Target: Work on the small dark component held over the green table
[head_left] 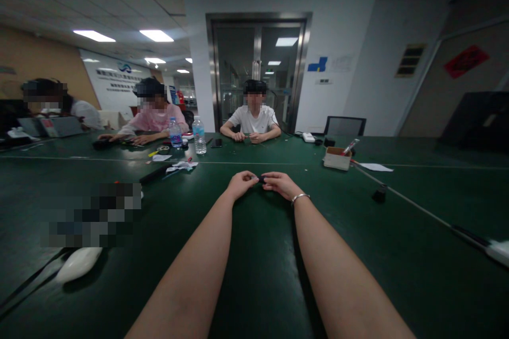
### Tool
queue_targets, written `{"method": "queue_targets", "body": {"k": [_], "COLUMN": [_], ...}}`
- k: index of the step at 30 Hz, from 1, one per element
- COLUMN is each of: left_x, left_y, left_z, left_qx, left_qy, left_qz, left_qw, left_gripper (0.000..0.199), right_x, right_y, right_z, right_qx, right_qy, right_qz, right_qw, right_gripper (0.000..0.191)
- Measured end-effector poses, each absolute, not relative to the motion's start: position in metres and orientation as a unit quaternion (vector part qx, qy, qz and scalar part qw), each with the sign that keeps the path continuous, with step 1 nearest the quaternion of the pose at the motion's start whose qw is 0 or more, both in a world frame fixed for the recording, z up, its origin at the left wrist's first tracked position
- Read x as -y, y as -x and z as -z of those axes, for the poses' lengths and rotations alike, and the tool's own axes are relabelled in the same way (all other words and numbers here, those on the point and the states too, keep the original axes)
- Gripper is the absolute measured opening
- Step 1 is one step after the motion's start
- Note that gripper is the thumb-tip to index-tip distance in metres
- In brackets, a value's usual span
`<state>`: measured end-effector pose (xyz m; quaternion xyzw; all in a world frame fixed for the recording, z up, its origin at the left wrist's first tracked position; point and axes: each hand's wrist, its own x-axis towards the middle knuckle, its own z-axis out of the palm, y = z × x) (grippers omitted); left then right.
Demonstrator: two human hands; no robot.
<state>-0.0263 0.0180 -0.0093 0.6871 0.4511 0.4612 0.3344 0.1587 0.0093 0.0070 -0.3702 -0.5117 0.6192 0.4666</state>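
"Small black object (261,179), front and centre, just above the green table (254,254), right between the two hands!"

"And how are the arms set?"

"Both reach well forward, converging at the fingertips. The left hand (241,184) bends inward from one side, the right hand (280,184) from the other, a silver bracelet (300,199) around that wrist."

"Fingers?"

"Pinched! The right thumb and fingers clamp its right end; the left fingertips are drawn together on its left end. Hardly any gap between the hands."

"Which way does it point?"

"The bit on show lies crosswise, left to right, but fingers cover both ends, so I can't call its long axis or which end is the front."
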Motion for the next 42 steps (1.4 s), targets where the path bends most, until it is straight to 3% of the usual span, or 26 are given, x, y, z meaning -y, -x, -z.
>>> {"method": "queue_targets", "body": {"k": [11,42], "left_x": [-0.0175,-0.0209], "left_y": [0.0257,0.0248], "left_z": [0.0087,0.0103], "left_qx": [-0.441,-0.5], "left_qy": [-0.681,-0.701], "left_qz": [-0.456,-0.413], "left_qw": [0.366,0.297], "left_gripper": [0.035,0.046], "right_x": [-0.0093,-0.0123], "right_y": [-0.1585,-0.1588], "right_z": [-0.0075,-0.0051], "right_qx": [0.506,0.514], "right_qy": [0.369,0.364], "right_qz": [-0.624,-0.622], "right_qw": [0.467,0.465], "right_gripper": [0.018,0.021]}}
